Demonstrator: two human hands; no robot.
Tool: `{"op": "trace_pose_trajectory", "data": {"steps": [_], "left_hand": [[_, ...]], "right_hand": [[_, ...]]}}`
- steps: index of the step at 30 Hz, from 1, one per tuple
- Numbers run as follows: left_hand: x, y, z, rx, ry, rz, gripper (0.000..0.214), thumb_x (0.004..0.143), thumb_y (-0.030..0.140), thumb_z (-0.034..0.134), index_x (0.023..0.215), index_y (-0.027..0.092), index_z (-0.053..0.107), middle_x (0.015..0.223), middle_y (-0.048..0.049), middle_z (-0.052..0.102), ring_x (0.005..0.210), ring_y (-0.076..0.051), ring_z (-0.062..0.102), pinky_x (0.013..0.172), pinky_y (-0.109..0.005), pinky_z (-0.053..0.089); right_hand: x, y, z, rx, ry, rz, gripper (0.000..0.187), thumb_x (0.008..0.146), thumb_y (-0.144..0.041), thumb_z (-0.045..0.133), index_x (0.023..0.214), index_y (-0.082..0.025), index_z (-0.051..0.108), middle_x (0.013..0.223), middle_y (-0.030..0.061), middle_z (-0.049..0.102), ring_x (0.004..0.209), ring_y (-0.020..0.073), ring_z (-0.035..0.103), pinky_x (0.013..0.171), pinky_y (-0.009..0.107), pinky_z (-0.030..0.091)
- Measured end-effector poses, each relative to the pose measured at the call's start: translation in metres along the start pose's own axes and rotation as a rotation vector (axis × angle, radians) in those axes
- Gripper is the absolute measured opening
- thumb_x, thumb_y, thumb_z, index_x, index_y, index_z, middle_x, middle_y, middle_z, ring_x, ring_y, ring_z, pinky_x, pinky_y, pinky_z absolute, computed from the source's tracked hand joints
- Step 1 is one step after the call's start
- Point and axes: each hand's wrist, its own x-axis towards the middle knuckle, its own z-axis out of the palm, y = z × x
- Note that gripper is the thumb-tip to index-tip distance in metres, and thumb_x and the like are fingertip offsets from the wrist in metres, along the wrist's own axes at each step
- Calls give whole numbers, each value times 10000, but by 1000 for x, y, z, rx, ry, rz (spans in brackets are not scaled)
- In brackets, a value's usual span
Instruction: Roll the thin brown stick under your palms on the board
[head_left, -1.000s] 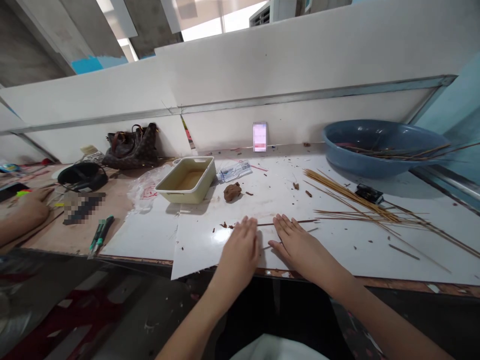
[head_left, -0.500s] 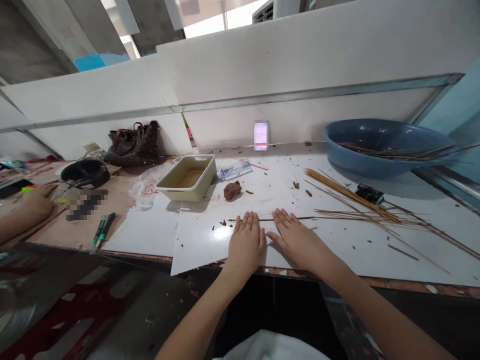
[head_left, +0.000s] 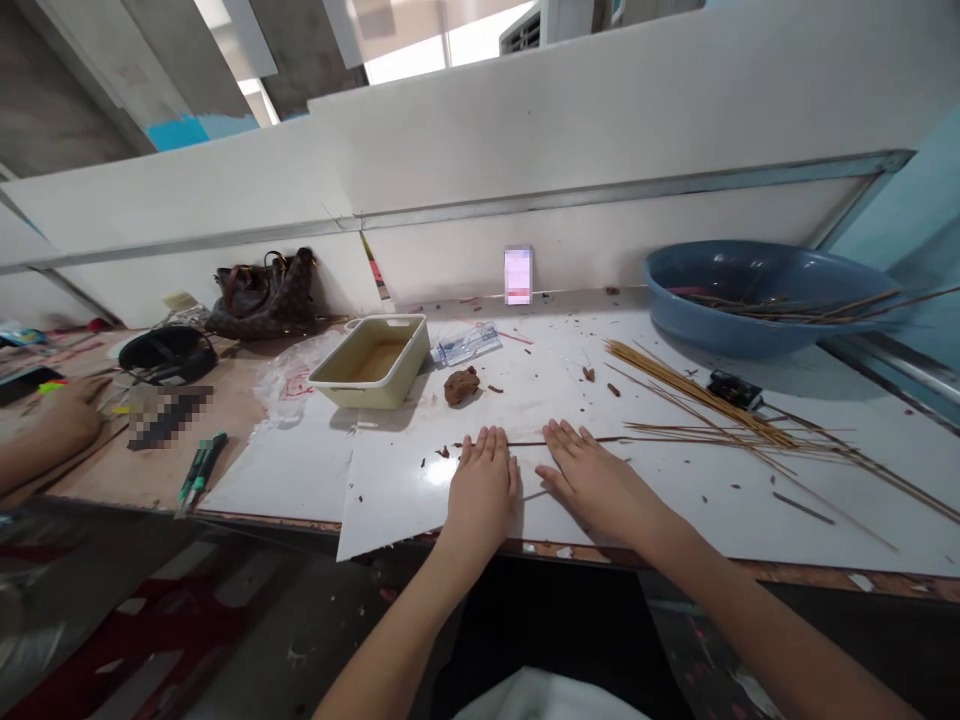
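My left hand [head_left: 483, 482] and my right hand [head_left: 594, 476] lie flat and side by side on a white board [head_left: 675, 500], fingers stretched out. Under their fingertips runs a thin stick coated in brown paste [head_left: 529, 443], lying crosswise on the board. A lump of brown paste [head_left: 461, 384] sits a little beyond the left hand. A pile of bare bamboo sticks [head_left: 720, 410] fans out to the right of the right hand.
A cream plastic tray [head_left: 371, 361] stands back left of the hands. A blue basin [head_left: 757, 292] with sticks sits at the back right. A phone [head_left: 517, 274] leans on the white wall. Further left are a brown handbag [head_left: 262, 292], green pens [head_left: 201, 469] and another person's hand [head_left: 64, 420].
Both hands slid forward over the coated stick, from palms farther back to fingertips on it. The other person's hand stayed about where it was.
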Motion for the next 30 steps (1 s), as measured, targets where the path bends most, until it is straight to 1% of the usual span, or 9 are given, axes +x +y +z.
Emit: {"op": "trace_pose_trajectory", "data": {"steps": [6,8,11,13,15,18,21,25,30], "left_hand": [[-39,1,11,58,137,42,546,1113,254,347,1614,73,465,1569,-224,605,1501,-314,555,1255,-549,436],[-38,1,10,71,134,35,541,1115,257,343,1596,52,484,1559,-233,612,1492,-317,564,1250,-546,445],[-20,0,6,92,105,1,534,1113,239,344,1547,-16,522,1536,-275,615,1486,-336,568,1262,-550,428],[-12,-1,6,99,110,-8,541,1111,239,357,1561,-22,507,1538,-286,608,1492,-343,560,1266,-556,422],[-18,0,8,100,132,-13,555,1109,257,375,1591,0,479,1545,-277,606,1500,-345,549,1265,-560,425],[-39,6,10,91,136,-12,573,1105,284,404,1605,9,456,1589,-273,565,1534,-351,503,1277,-552,415],[-50,19,7,61,101,60,566,1100,273,411,1599,10,457,1667,-258,472,1597,-338,402,1298,-532,394],[-31,35,2,-10,39,181,568,1095,234,385,1620,23,434,1714,-217,410,1626,-307,342,1321,-499,360],[-6,36,12,-21,-5,200,579,1097,249,398,1634,33,423,1717,-221,397,1622,-329,339,1308,-511,372]], "right_hand": [[-34,-5,13,9,102,-61,730,1133,-559,345,1672,-70,398,1691,226,406,1573,336,422,1279,541,397],[-34,-6,9,7,83,-66,741,1137,-558,322,1658,-39,410,1687,236,405,1574,336,419,1277,538,400],[-20,-4,-2,-16,30,-26,759,1140,-545,300,1642,15,404,1689,263,380,1584,343,394,1295,542,363],[-13,-3,-6,-28,18,-3,759,1140,-533,305,1641,30,393,1694,270,362,1589,344,381,1303,545,346],[-16,-3,-3,-24,24,-11,762,1139,-539,316,1642,28,392,1692,270,365,1588,345,382,1301,544,351],[-33,-4,6,4,70,-41,767,1133,-573,337,1657,-17,394,1691,250,381,1581,347,398,1286,543,387],[-46,-6,7,47,100,-56,759,1130,-589,352,1690,-78,349,1695,225,389,1578,340,409,1280,557,400],[-45,-11,-10,98,56,-53,733,1136,-585,328,1695,-110,350,1701,198,396,1590,314,391,1300,547,366],[-33,-18,-22,122,56,-45,764,1130,-608,307,1692,-93,353,1728,190,357,1618,301,332,1326,526,315]]}}
